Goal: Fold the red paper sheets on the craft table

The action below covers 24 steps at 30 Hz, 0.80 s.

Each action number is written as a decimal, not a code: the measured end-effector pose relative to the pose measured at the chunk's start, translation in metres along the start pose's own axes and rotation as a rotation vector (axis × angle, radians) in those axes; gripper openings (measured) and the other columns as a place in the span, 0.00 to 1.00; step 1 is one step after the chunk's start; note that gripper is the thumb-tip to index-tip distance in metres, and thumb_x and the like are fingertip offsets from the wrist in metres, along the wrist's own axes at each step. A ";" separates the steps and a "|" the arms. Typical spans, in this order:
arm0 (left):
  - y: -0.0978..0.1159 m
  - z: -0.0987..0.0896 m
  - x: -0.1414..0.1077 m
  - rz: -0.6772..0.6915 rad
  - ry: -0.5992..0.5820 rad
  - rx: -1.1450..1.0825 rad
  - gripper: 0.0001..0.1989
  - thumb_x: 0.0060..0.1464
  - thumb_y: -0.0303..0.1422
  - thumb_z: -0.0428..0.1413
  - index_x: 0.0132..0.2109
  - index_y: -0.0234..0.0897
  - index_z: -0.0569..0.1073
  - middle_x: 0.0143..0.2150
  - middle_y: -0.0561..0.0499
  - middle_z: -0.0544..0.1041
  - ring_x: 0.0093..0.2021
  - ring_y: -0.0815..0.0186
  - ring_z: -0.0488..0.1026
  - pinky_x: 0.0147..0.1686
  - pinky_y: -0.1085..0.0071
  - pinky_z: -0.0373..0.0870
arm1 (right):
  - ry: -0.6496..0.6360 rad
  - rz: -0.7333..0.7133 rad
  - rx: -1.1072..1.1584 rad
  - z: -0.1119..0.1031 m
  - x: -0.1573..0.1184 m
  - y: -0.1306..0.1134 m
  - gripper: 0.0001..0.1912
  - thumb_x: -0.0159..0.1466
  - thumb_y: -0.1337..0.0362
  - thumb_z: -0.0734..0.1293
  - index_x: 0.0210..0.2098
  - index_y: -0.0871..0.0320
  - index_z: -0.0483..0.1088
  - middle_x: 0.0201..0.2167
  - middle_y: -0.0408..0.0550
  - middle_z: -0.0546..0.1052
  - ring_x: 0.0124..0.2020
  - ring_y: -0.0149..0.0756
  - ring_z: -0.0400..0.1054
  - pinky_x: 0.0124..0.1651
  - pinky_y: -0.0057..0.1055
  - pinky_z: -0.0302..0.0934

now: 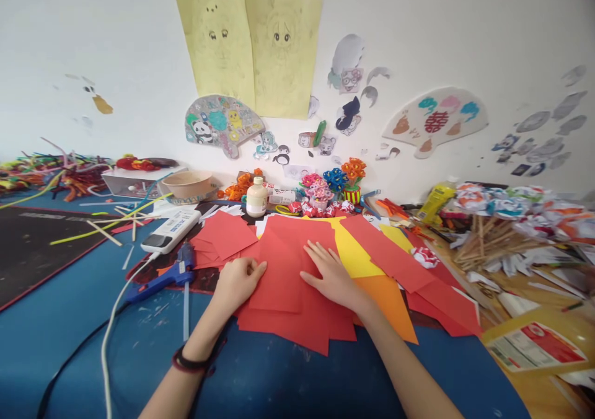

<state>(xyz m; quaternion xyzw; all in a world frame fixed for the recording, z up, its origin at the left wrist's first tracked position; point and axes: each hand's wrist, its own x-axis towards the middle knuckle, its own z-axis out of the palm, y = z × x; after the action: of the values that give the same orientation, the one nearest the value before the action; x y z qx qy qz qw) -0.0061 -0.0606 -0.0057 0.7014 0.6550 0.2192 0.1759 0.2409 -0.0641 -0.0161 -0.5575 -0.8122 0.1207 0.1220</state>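
Observation:
A small red paper rectangle [277,276] lies on top of a loose stack of larger red sheets [309,323] at the middle of the table. My left hand [239,282] pinches the left edge of this rectangle, thumb on top and fingers curled. Spread flat, my right hand [331,274] rests on the red sheets just right of the rectangle and holds nothing. Yellow paper [357,255] and orange paper [390,301] stick out to the right of the stack. More red pieces [227,233] are piled at the upper left.
Left of the paper are a blue glue gun [179,273] and a white power strip [171,230] with a cable. A glue bottle [256,198] and paper flowers [334,183] stand behind. At the right are wooden sticks [488,242] and a yellowish container [539,341].

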 end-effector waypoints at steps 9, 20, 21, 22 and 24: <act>-0.004 0.003 -0.008 -0.044 -0.028 0.067 0.17 0.53 0.44 0.54 0.25 0.38 0.64 0.24 0.52 0.73 0.27 0.65 0.69 0.27 0.73 0.51 | -0.263 -0.119 0.028 -0.019 -0.011 0.006 0.54 0.56 0.33 0.60 0.70 0.49 0.31 0.72 0.44 0.31 0.71 0.48 0.24 0.70 0.46 0.27; -0.005 0.002 -0.011 -0.057 -0.031 0.025 0.16 0.52 0.41 0.56 0.24 0.38 0.62 0.23 0.54 0.72 0.27 0.67 0.67 0.27 0.74 0.52 | -0.307 -0.110 0.029 -0.020 -0.010 0.007 0.57 0.54 0.30 0.60 0.70 0.48 0.28 0.71 0.42 0.29 0.71 0.48 0.23 0.69 0.49 0.25; -0.005 0.002 -0.012 -0.056 -0.032 0.023 0.16 0.52 0.41 0.56 0.24 0.38 0.62 0.23 0.54 0.71 0.26 0.67 0.67 0.27 0.74 0.52 | -0.305 -0.108 0.030 -0.020 -0.010 0.007 0.57 0.54 0.30 0.60 0.70 0.48 0.28 0.71 0.42 0.29 0.71 0.48 0.23 0.69 0.49 0.25; -0.005 0.001 -0.012 -0.057 -0.031 0.023 0.16 0.52 0.41 0.56 0.24 0.38 0.62 0.23 0.54 0.71 0.26 0.67 0.67 0.27 0.74 0.52 | -0.303 -0.108 0.030 -0.020 -0.010 0.007 0.57 0.54 0.31 0.60 0.70 0.48 0.28 0.71 0.43 0.30 0.71 0.49 0.23 0.69 0.49 0.25; -0.005 0.001 -0.012 -0.058 -0.030 0.026 0.16 0.52 0.40 0.56 0.24 0.38 0.61 0.23 0.55 0.71 0.26 0.67 0.66 0.27 0.74 0.51 | -0.299 -0.114 0.029 -0.019 -0.010 0.007 0.56 0.54 0.31 0.60 0.70 0.48 0.29 0.72 0.43 0.31 0.71 0.49 0.23 0.69 0.49 0.25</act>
<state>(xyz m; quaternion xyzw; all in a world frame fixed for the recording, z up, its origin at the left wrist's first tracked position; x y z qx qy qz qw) -0.0106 -0.0723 -0.0102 0.6876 0.6750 0.1953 0.1827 0.2573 -0.0696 -0.0009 -0.4847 -0.8497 0.2069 0.0141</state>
